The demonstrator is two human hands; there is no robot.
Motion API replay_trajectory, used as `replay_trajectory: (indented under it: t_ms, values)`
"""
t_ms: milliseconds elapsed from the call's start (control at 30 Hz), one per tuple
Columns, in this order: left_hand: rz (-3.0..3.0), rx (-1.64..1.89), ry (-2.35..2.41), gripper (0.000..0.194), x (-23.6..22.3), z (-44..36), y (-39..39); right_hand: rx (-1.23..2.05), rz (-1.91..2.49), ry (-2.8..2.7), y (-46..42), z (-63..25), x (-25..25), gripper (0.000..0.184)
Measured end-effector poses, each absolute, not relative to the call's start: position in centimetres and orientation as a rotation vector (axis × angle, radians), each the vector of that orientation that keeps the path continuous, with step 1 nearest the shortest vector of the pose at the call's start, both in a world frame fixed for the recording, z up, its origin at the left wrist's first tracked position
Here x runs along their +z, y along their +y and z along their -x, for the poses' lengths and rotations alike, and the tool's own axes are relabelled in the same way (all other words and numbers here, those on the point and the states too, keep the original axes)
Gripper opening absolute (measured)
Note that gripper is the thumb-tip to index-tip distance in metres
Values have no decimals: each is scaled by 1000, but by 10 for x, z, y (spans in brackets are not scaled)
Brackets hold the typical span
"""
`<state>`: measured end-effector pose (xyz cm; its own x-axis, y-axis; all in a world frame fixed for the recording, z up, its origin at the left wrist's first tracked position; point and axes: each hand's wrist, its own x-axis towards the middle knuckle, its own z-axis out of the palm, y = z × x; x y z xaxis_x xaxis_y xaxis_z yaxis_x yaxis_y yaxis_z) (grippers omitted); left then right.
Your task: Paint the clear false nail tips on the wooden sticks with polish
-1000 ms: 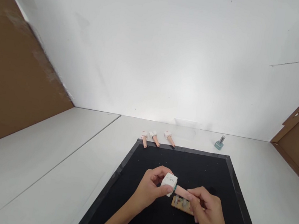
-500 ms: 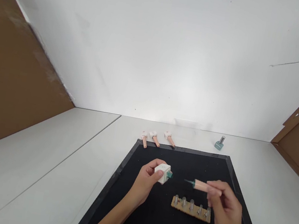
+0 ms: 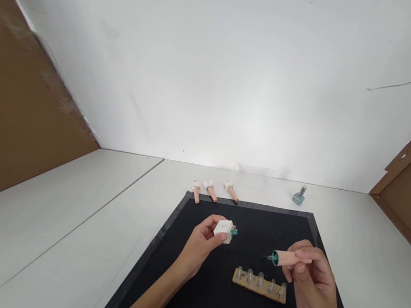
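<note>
My left hand (image 3: 201, 245) is closed around a white, box-shaped nail polish bottle (image 3: 223, 230), tilted so that its green-smeared neck points right. In my right hand (image 3: 313, 277) is the pink nail polish cap (image 3: 286, 258), pinched between thumb and fingers. Its brush, coated green, points left toward the bottle and is apart from it. Below the two hands a tan strip (image 3: 259, 290) lies on the black mat (image 3: 212, 302), bearing several clear rounded nail tips (image 3: 261, 279).
Three white bottles with pink caps (image 3: 233, 194) lie at the mat's far edge. A teal bottle with a silver cap (image 3: 299, 196) stands at the back right. Brown panels (image 3: 20, 107) flank the white table, and a white wall rises behind.
My right hand has drawn the cap and brush slightly right, away from the bottle, and turned the cap's green-stained opening into view. The left hand has tipped the bottle a little.
</note>
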<state>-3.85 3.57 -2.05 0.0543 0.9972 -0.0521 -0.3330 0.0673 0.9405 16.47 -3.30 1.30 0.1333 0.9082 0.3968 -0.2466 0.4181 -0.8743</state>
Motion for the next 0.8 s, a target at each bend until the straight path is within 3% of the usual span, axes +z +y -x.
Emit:
replay_trajectory:
  t_ms: [200,800]
  values:
    - [-955,1253,966,40,-20,37,35,950,672,-1194,-35,-167,13,5]
    - [-1051,1227,1004,41,-20,36,34,806,695,-1286,-39,-171,10,16]
